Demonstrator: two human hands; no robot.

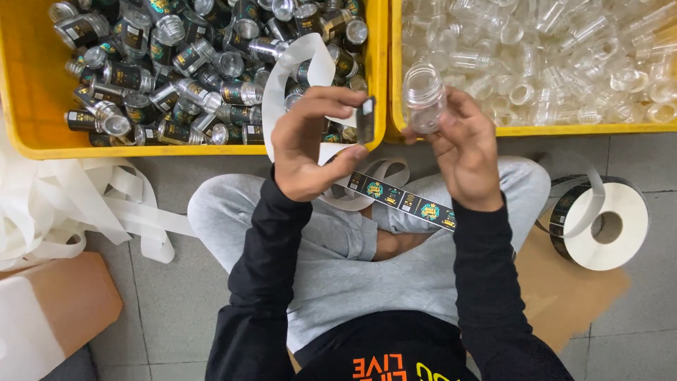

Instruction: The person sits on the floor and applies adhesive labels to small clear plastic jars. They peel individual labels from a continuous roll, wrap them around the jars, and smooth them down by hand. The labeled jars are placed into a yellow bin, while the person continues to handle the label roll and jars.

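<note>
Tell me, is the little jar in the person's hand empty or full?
Empty. The clear jar in the right hand shows nothing inside; you see straight through it, and it has no lid.

Both yellow crates point(384, 85) cut off at the top edge, label strip point(402, 201) partly hidden behind the left hand point(310, 144), label roll's point(606, 222) far side unseen, label print too small to tell, cardboard box point(49, 310) cropped at left.

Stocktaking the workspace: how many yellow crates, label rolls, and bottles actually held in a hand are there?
Yellow crates: 2 (labelled bottles, clear bottles)
Label rolls: 1
Bottles in hand: 1, clear bottle in the right hand; the left hand pinches a peeled label
Total: 4
</note>
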